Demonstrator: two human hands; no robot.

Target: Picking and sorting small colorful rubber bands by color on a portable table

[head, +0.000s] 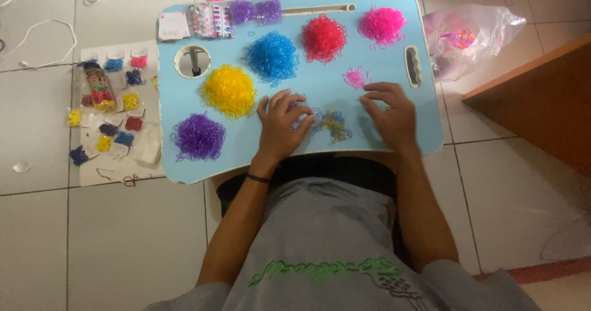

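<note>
Light blue plastic lap bench [381, 64], small mixed-colour heap of tiny rubber loops [331, 124] lying between both hands, left hand [282, 126] flat beside it, grip released, right hand [389, 111] fingers spread, holding nothing, yellow loop pile [229, 90] near left.

The lap table [345, 148] is pale blue. On it lie piles of tiny bands: purple [198, 137] near its left edge, yellow [229, 90] and blue [271, 56] toward the middle, red [323, 37], and pink [382, 24] near the far right corner. A small pink pile [354, 77] and a mixed blue-and-yellow pile [331, 124] lie nearer the front edge. The floor tiles [123, 243] are white, the shirt [326, 249] grey with green print.
</note>
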